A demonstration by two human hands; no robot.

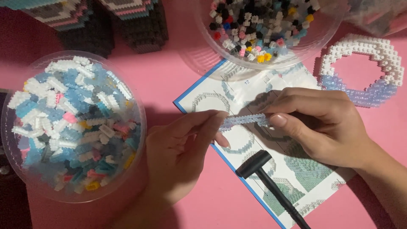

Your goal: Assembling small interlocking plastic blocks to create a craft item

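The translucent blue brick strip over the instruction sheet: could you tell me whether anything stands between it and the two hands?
Nothing visible does. The left hand and right hand already pinch the translucent blue brick strip at either end; the small black hammer lies below, apart.

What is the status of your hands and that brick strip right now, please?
Left hand and right hand pinch the pale blue strip at either end, above the instruction sheet. Black hammer lies on sheet, below strip.

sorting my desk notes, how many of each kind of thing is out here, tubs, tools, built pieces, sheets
clear tubs of small bricks: 2
black hammer: 1
instruction sheet: 1
white and blue ring: 1
pale blue strip held by both hands: 1
dark striped builds: 2
total: 8
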